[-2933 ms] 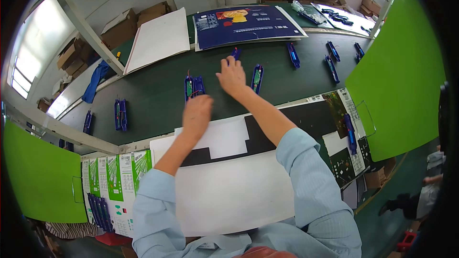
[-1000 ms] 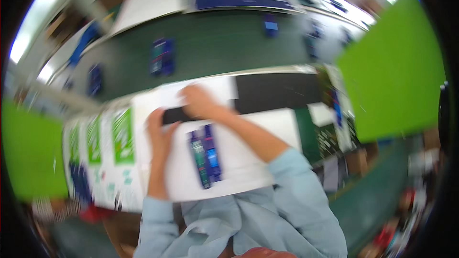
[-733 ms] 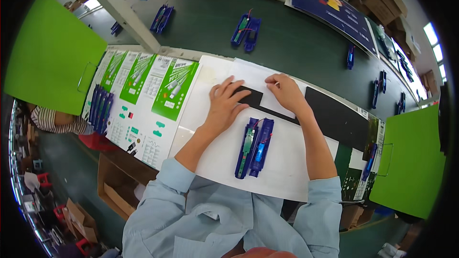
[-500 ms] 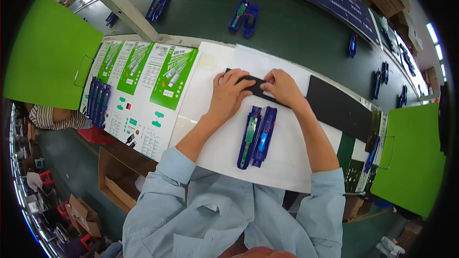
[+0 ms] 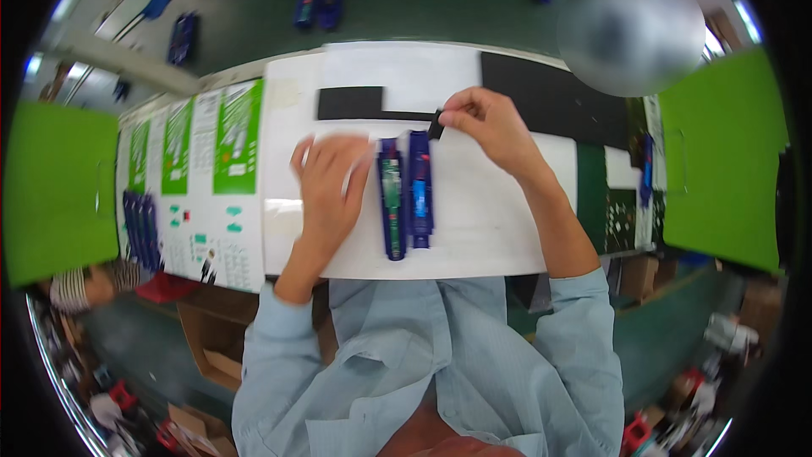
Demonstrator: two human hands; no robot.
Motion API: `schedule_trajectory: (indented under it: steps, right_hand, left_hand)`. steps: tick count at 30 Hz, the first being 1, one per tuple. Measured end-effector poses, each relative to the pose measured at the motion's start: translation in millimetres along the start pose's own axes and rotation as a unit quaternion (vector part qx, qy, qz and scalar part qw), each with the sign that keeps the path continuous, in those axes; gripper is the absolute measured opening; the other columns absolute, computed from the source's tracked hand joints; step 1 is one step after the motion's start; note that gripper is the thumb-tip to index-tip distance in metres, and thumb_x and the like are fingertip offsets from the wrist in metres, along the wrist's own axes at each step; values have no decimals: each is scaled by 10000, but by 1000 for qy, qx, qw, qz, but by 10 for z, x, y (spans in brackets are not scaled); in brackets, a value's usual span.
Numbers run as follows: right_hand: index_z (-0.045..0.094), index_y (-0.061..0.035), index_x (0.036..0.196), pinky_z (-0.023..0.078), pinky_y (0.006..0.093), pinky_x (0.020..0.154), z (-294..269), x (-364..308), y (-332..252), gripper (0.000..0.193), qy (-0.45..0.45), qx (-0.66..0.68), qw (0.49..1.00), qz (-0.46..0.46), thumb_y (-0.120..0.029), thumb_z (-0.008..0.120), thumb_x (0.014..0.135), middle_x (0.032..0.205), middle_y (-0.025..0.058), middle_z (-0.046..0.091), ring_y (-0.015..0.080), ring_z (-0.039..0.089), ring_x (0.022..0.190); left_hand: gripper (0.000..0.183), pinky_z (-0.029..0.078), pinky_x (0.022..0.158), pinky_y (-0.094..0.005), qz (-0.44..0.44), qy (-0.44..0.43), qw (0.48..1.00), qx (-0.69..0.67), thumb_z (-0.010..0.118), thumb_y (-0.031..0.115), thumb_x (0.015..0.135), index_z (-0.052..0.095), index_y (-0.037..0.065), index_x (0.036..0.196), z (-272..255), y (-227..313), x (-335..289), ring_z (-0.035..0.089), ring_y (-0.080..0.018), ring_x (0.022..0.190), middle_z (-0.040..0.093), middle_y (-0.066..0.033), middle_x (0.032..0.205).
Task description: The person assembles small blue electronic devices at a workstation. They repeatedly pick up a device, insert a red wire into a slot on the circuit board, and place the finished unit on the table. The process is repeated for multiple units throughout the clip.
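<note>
My right hand (image 5: 497, 134) pinches a small black piece (image 5: 436, 125) that looks like foam, just above the far end of a blue plastic casing. That casing lies open in two halves on the white board. Its left half (image 5: 392, 203) holds a green circuit board, and its right half (image 5: 420, 190) has a shiny blue part inside. My left hand (image 5: 328, 190), a little blurred, is beside the left half with fingers apart and nothing in them. Beyond lies a black strip (image 5: 349, 103) with a narrow section running right, toward my right hand.
A large black sheet (image 5: 550, 93) lies at the far right of the white board (image 5: 474, 262). Printed green-and-white sheets (image 5: 194, 211) cover the left side, with several blue casings (image 5: 142, 224) on them. Green panels (image 5: 59, 186) flank the table. More casings (image 5: 319, 0) sit on the dark green surface beyond.
My left hand has let go of the black strip and come nearer. My right hand has taken up a small black piece and brought it to the casing's far end. The view has turned.
</note>
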State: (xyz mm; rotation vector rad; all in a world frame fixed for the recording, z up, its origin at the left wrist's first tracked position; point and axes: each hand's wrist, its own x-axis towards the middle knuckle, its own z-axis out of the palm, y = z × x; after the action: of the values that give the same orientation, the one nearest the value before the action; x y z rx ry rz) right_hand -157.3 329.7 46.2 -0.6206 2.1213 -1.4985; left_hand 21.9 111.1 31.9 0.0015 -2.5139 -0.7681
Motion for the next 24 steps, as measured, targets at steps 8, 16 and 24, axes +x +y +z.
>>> schedule_trajectory:
  steps: [8,16,24]
  right_hand:
    - [718,16,1065,536,253,777,28,-745,342,166,-99,40,989,103,-128,766,1000,928,35,736,87,645,835]
    - [719,23,1059,542,266,767,347,-594,86,153,-149,5,984,103,-111,759,996,904,42,728,94,639,808]
    - [723,10,1034,524,271,726,426,-581,72,135,-150,-30,982,108,-104,771,979,886,36,725,86,622,775]
  left_hand:
    - [428,288,1195,-504,45,-132,990,8,821,119,861,750,128,1283,252,665,-989,645,-213,1216,717,-5,1315]
    - [350,267,1210,-471,61,-121,990,34,730,85,894,777,130,1237,248,628,-1031,625,-143,1236,732,32,1284]
    - [438,242,1215,-481,59,-116,991,28,702,94,891,723,137,1327,284,622,-1080,598,-134,1297,690,18,1335]
